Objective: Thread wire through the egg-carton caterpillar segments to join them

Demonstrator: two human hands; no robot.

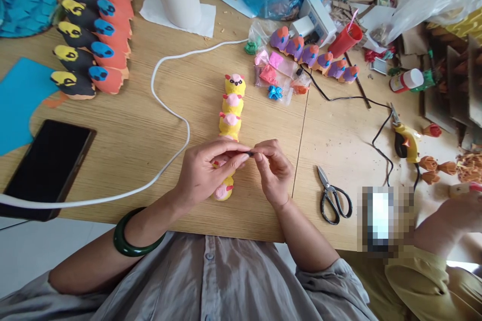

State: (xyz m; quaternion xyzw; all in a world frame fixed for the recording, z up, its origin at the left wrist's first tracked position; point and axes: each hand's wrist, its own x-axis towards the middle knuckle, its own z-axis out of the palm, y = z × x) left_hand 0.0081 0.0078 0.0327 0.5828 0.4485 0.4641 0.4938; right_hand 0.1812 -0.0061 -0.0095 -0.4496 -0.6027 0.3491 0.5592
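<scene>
Both my hands meet above a column of yellow and pink clay figures (230,123). A small dark piece (249,153) is pinched between the fingertips of my left hand (211,168) and my right hand (273,170). The topmost figure (235,84) has black marks around its eyes; those just below it show pink patches and red side bits without black. My hands partly cover the lower figures, and the bottom one (224,189) shows below my left hand.
Scissors (330,195) lie to the right, pliers (404,140) beyond them. A white cable (188,133) curves across the left side near a phone (48,165). Clay packets (269,74) and purple figures (311,55) lie ahead. Another person's arm (444,220) is at the right.
</scene>
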